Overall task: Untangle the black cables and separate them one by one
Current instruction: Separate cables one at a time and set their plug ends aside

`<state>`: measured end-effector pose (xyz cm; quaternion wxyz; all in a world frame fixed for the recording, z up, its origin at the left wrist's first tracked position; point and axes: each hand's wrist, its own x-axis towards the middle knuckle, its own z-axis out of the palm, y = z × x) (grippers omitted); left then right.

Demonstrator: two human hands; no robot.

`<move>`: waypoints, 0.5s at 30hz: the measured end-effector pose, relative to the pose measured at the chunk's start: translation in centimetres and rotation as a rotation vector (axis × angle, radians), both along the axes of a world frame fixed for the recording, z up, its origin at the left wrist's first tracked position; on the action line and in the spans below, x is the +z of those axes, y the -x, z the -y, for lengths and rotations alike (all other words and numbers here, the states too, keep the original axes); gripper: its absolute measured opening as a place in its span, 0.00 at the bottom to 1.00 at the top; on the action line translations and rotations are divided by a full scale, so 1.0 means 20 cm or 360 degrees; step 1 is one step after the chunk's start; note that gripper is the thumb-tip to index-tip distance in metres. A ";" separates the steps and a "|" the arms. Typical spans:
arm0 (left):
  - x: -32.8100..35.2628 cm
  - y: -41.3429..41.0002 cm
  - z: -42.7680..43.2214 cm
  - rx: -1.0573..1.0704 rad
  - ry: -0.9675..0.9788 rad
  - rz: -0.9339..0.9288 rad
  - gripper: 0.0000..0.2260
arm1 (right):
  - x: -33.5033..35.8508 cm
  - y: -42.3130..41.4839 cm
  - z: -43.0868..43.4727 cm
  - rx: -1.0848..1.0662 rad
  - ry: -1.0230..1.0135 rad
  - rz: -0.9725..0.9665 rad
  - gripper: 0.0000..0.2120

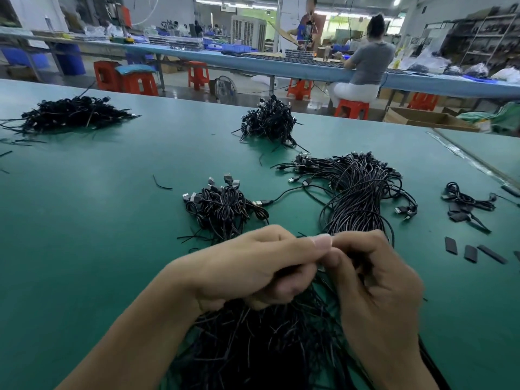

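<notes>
A thick tangle of black cables (259,344) lies on the green table (84,220) right in front of me, under both hands. My left hand (253,268) and my right hand (377,288) meet above it, fingertips together, pinching thin black cable ends between thumb and fingers. The cable they hold is mostly hidden by the fingers. A long bundle of black USB cables (357,192) runs away from my right hand. A small coiled bunch of cables (225,209) sits just beyond my left hand.
Two more black cable heaps lie further off, one far left (73,112) and one at centre (270,119). A small cable coil (467,202) and black sleeve pieces (470,253) lie at the right. Beyond the table, a person sits at a long bench with red stools.
</notes>
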<state>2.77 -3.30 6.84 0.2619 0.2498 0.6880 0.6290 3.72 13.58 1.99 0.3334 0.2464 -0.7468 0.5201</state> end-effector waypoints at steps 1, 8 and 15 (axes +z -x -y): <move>0.01 0.00 0.01 -0.0071 -0.0244 0.0176 0.24 | -0.01 0.00 0.01 0.0049 0.0016 0.0067 0.10; 0.00 0.05 -0.04 0.0363 -0.1574 0.0680 0.20 | -0.11 0.03 0.05 -0.0005 -0.0321 0.0369 0.14; -0.17 0.12 -0.09 0.1137 -0.0526 -0.0431 0.17 | -0.12 0.03 0.06 -0.0271 -0.0675 0.0117 0.12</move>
